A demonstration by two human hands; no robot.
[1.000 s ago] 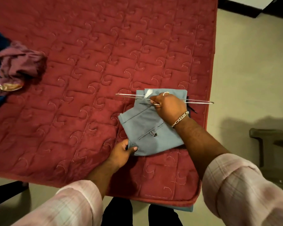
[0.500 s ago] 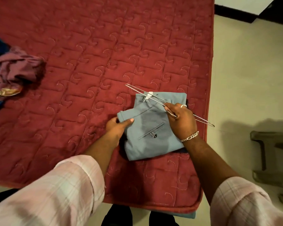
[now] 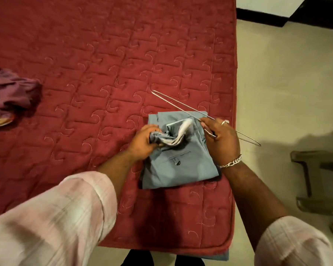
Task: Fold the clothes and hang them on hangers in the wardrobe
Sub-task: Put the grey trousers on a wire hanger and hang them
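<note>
Folded grey-blue trousers (image 3: 179, 169) lie on the red quilted bed (image 3: 104, 64) near its right edge, back pocket with a button facing up. My left hand (image 3: 144, 140) grips the bunched waistband end, whose white lining shows, and lifts it off the fold. My right hand (image 3: 220, 140) holds a thin metal wire hanger (image 3: 181, 107) that slants from upper left to lower right above the trousers' far edge. A ring and a chain bracelet are on my right hand and wrist.
A crumpled purple garment (image 3: 12, 96) lies at the bed's left side, with dark blue cloth at the frame edge. Pale floor (image 3: 286, 83) runs along the bed's right. A dark plastic stool or chair (image 3: 319, 181) stands on the floor at the right.
My left hand moved from the trousers' left edge to the waistband end and bunched it up, exposing the white lining. The hanger tilted more steeply, with my right hand shifted slightly right.
</note>
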